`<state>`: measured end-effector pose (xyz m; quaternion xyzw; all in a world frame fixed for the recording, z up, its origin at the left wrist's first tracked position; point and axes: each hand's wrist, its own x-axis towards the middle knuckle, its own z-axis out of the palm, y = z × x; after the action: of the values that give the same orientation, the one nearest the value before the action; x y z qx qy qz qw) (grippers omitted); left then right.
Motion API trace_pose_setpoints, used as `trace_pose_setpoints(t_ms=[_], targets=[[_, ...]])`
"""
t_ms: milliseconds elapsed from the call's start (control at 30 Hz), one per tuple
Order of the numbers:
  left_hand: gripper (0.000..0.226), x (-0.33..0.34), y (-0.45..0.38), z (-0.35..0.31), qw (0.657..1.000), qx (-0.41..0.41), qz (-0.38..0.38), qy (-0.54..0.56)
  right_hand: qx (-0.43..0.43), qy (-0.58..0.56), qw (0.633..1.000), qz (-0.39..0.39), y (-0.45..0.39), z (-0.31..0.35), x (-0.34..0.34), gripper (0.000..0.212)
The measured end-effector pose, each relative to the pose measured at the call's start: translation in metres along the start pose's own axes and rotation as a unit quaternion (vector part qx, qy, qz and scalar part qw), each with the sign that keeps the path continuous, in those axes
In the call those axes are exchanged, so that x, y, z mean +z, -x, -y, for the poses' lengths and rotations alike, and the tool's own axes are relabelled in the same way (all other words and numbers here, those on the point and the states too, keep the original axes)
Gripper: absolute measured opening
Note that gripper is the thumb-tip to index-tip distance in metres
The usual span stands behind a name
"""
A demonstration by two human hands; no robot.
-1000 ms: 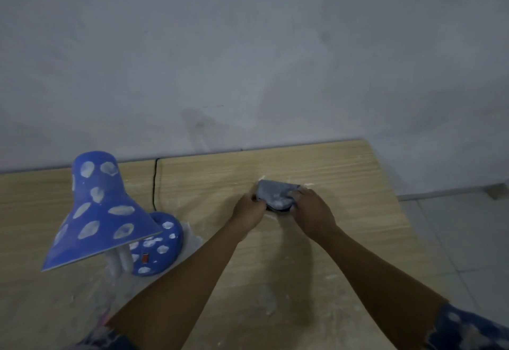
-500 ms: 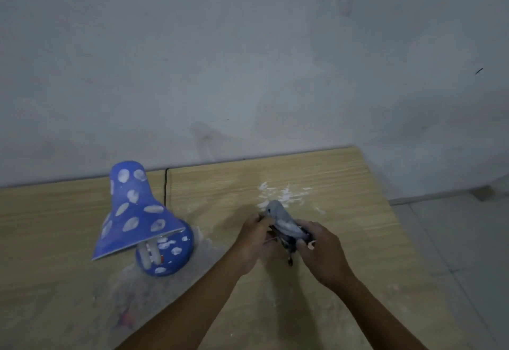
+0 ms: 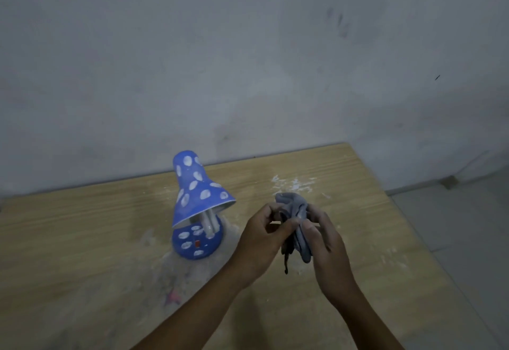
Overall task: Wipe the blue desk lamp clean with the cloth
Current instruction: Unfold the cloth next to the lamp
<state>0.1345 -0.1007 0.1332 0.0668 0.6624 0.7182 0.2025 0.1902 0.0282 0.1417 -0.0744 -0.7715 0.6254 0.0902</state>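
The blue desk lamp [image 3: 197,200] with white spots stands on the wooden table [image 3: 82,239], its cone shade tilted over a round blue base with a red switch. To its right, above the table, I hold a crumpled grey cloth [image 3: 296,220] between both hands. My left hand [image 3: 261,239] pinches the cloth's left side. My right hand [image 3: 325,242] grips its right side, and a dark strand hangs below. Both hands are apart from the lamp.
White dust or powder [image 3: 294,184] is smeared on the table behind the hands and around the lamp base. A grey wall runs along the table's far edge. The table's right edge drops to a tiled floor [image 3: 468,225].
The cloth has been lifted off the table and drawn toward me, bunched up between both hands. The view has shifted, so the lamp now sits nearer the middle.
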Motion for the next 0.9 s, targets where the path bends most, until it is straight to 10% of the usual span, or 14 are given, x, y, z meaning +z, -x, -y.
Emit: trace_pose_setpoints(t_ms=[600,900], targets=[[0.032,-0.111,0.103,-0.016,0.995,-0.037,-0.04,0.084,0.142,-0.14,0.974,-0.108,0.061,0.038,0.069,0.031],[0.029,-0.149,0.117,-0.012,0.963,-0.113,-0.107,0.218,0.254,-0.205,0.945,-0.009,0.067,0.036,0.085,0.043]])
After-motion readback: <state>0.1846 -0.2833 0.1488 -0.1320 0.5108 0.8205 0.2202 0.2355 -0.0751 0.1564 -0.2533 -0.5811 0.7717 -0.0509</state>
